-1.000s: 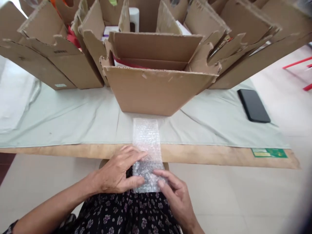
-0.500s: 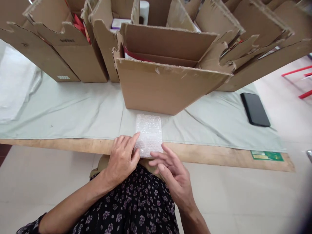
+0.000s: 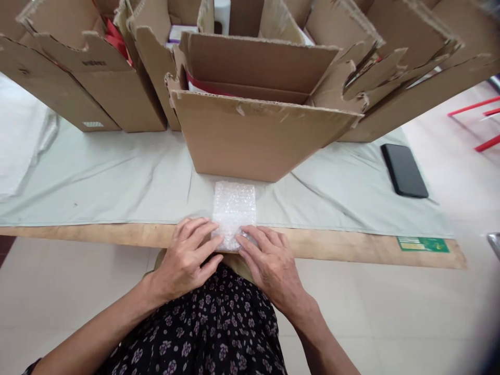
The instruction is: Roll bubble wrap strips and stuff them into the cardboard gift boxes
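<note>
A flat piece of clear bubble wrap (image 3: pixel 235 211), roughly square, lies at the front edge of the table, partly on the pale green cloth (image 3: pixel 156 195) and partly on the bare wood. My left hand (image 3: pixel 190 254) touches its left side with the fingers stretched out and apart. On the opposite side, the fingertips of my right hand (image 3: pixel 269 260) rest on the lower right corner, fingers extended. Whether anything is inside the wrap I cannot tell.
A cardboard box (image 3: pixel 250 138) stands just behind the wrap, holding something red and white. Several more cardboard boxes (image 3: pixel 136 99) line the back. White sheets (image 3: pixel 19 140) lie at the left. A black phone (image 3: pixel 404 171) and a green card (image 3: pixel 424 244) are at the right.
My right hand has turned palm-down and come onto the wrap's right corner. My left hand has slid slightly down and left, its fingers more spread. The view has shifted a little.
</note>
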